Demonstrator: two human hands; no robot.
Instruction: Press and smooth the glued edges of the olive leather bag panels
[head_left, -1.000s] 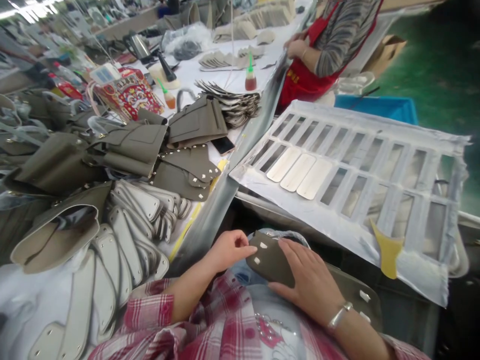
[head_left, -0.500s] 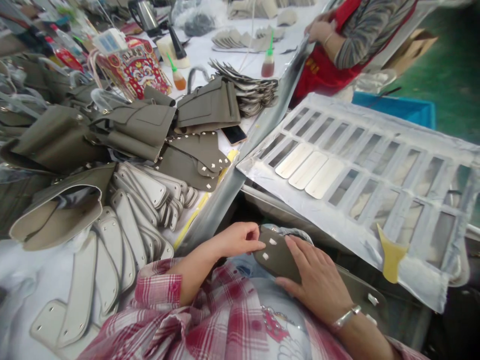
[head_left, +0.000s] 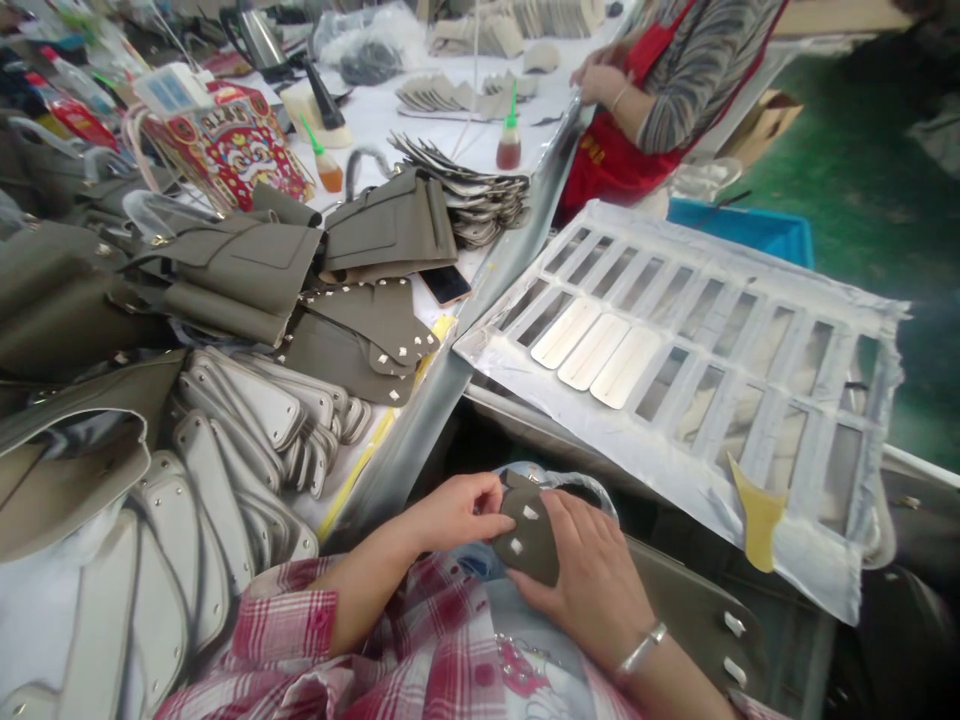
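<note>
A long olive-grey leather strip (head_left: pixel 529 540) with small white tabs lies across my lap. My left hand (head_left: pixel 450 512) pinches its rounded end with curled fingers. My right hand (head_left: pixel 592 580) lies on the strip, fingers wrapped over it, a silver bracelet at the wrist. The strip's far end (head_left: pixel 705 625) runs out to the right, with two more white tabs on it.
A grey slotted rack (head_left: pixel 750 330) holding three pale metal plates (head_left: pixel 592 350) stands ahead, a yellow scraper (head_left: pixel 757 515) at its edge. Left, the table carries stacked grey leather pieces (head_left: pixel 240 420), olive bag parts (head_left: pixel 247 270) and glue bottles (head_left: pixel 508 145). A person in a red apron (head_left: pixel 637 110) works beyond.
My hands with the strip sit a little lower and closer to my body; the strip's rounded end has turned more upright under my right hand. The view has shifted slightly.
</note>
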